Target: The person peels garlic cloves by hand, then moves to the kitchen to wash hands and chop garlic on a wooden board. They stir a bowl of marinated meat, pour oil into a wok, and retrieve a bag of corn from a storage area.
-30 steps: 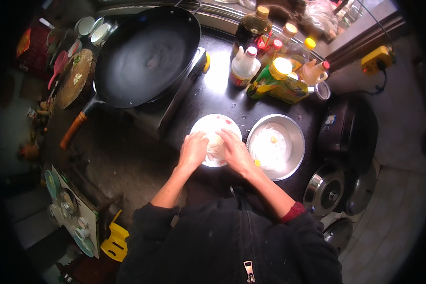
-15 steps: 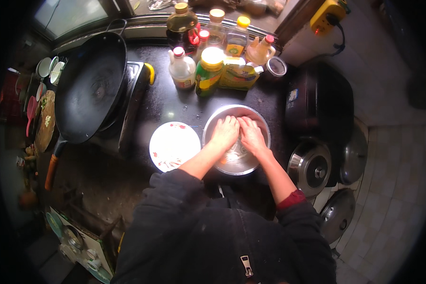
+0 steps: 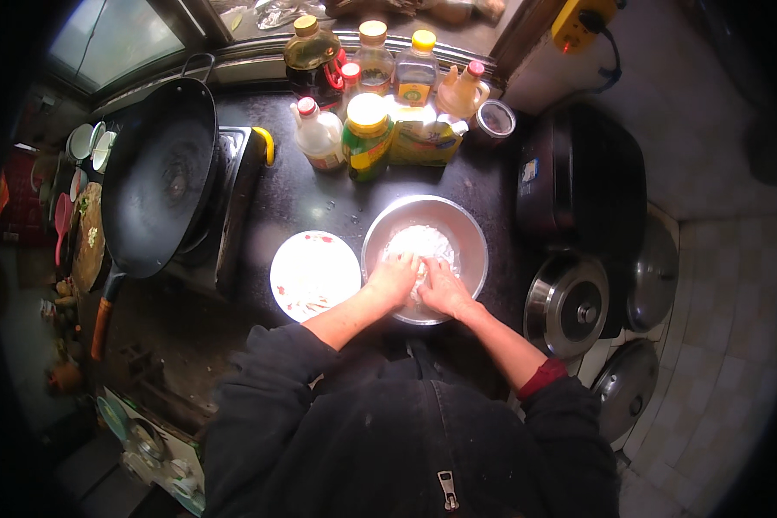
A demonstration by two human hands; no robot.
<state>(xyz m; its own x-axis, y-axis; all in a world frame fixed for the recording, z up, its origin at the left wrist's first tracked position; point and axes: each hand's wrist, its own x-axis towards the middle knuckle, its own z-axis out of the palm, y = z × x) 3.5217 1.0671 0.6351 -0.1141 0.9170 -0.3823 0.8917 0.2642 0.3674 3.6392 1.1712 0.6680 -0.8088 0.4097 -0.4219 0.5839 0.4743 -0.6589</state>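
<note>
A round metal bowl (image 3: 473, 224) stands on the dark counter in front of me, with a heap of pale, whitish food (image 3: 423, 243) in it, glaring in the light. Both hands reach into the near half of the bowl. My left hand (image 3: 394, 281) is closed, its fingertips bent down at the food's near edge. Close against it, my right hand (image 3: 446, 292) is closed too, thumb and fingers drawn together. What sits between the fingers is hidden. To the left of the bowl lies a white plate (image 3: 315, 268) with red flower marks and small pale scraps near its lower rim.
A large black wok (image 3: 160, 177) tilts over the stove at left. Several bottles and jars, including a green jar (image 3: 367, 142), crowd the counter's back. On the right stand a black appliance (image 3: 578, 186) and metal pot lids (image 3: 570, 306).
Both hands have moved from the bowl's far side to its near side, uncovering the pale heap. The whole view has also shifted slightly.
</note>
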